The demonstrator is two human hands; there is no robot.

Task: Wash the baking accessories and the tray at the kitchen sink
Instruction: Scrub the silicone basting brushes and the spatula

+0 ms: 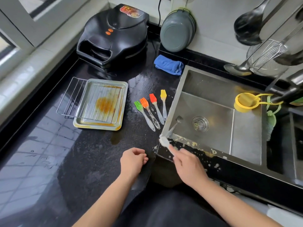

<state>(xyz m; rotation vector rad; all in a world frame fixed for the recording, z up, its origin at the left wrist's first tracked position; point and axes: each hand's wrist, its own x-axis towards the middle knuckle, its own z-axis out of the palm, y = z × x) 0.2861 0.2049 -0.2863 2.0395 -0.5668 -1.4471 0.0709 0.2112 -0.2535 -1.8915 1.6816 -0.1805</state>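
**Right hand on white brush at sink corner**

I see the right hand [188, 166] gripping a white brush [164, 141], fingers curled round its handle; the foamy head touches the near-left corner of the sink [213, 102]. Left hand [132, 161] holds nothing, fingers loosely curled, over the wet black counter [82, 153] just beside the right. Four silicone basting brushes [152, 110] lie beyond both hands. Stained tray [101, 104] with wire rack [77, 99] sits further left of them.
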